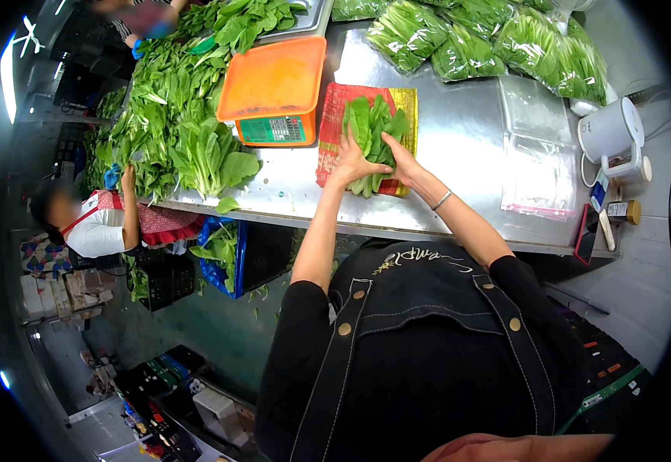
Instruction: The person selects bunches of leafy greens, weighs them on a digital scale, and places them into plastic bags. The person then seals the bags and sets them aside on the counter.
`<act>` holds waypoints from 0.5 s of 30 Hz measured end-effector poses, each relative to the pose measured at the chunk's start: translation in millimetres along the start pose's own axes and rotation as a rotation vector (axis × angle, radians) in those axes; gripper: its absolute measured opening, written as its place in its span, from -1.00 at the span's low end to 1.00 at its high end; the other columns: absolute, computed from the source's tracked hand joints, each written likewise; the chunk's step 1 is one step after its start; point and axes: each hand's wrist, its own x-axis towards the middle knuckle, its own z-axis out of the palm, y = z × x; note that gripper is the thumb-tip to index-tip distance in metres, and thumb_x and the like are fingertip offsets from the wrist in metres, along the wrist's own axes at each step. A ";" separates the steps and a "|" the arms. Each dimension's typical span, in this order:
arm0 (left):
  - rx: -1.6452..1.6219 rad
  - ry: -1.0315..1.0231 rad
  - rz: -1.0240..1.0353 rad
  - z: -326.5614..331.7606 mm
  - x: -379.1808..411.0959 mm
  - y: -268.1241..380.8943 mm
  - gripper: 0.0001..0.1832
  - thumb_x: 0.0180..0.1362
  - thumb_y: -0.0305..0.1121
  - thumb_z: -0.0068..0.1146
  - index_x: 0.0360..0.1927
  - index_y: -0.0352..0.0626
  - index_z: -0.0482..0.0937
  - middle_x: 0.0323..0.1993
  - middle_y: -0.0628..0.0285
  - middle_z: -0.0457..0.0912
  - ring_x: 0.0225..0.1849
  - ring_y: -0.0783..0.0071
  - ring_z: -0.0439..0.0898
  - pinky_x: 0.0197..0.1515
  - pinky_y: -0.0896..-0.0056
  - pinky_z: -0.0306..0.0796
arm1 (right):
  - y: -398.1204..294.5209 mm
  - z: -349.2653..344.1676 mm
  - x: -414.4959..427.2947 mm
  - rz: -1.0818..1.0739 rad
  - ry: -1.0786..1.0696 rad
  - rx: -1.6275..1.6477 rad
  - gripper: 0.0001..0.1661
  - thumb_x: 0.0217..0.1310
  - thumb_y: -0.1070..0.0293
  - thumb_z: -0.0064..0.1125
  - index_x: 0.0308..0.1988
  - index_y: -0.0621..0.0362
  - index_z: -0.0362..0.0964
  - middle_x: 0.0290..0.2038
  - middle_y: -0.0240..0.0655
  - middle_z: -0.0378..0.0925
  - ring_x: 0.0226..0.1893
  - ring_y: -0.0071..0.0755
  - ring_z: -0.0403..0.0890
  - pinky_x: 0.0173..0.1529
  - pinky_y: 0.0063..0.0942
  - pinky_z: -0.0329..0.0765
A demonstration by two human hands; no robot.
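Note:
A bunch of leafy greens (374, 133) lies on a red and yellow printed cloth or sack (332, 104) on the steel table. My left hand (355, 159) is against the bunch's left side, and my right hand (402, 159) cups its right side, so the greens are held between both. Left of the cloth stands an orange scale (272, 81) with a keypad. Beyond it spreads a big heap of loose greens (168, 121). Clear plastic bags (537, 167) lie flat to the right. The undersides of the leaves are hidden.
Bagged greens (468, 52) are piled at the table's far right. A white kettle (609, 130), a red-edged phone (586, 234) and a brown-capped jar (624, 212) stand or lie at the right end. A co-worker (101, 222) is at the heap's left. A blue-lined crate (237, 257) sits below the table edge.

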 end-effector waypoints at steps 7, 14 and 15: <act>0.220 0.087 -0.179 11.5 -15.8 25.1 0.52 -0.61 0.09 0.54 0.34 -0.32 -0.27 0.32 -0.29 -0.19 0.35 -0.21 -0.12 0.18 -0.46 -0.06 | 5.8 -23.3 -0.2 0.080 0.024 0.109 -0.24 0.20 -0.15 -0.08 0.24 0.09 0.08 0.18 -0.20 0.26 0.15 -0.21 0.31 0.15 -0.10 0.32; 0.278 0.143 -0.206 8.8 -19.3 35.1 0.40 -0.55 0.07 0.53 0.30 -0.38 -0.14 0.30 -0.25 -0.08 0.30 -0.18 0.01 0.16 -0.40 0.03 | 16.2 -97.5 -45.0 -0.750 -0.062 -1.336 -0.46 0.02 0.33 0.10 0.04 0.26 0.28 0.11 -0.05 0.28 0.19 -0.05 0.25 0.28 -0.06 0.15; 0.290 0.143 -0.215 6.5 -18.7 38.9 0.38 -0.55 0.07 0.52 0.28 -0.42 -0.09 0.30 -0.24 -0.06 0.30 -0.17 0.03 0.17 -0.37 0.06 | 12.0 -99.6 -43.1 -0.877 -0.087 -1.517 -0.48 0.00 0.38 0.09 0.02 0.26 0.29 0.09 -0.05 0.29 0.18 -0.04 0.26 0.29 -0.05 0.14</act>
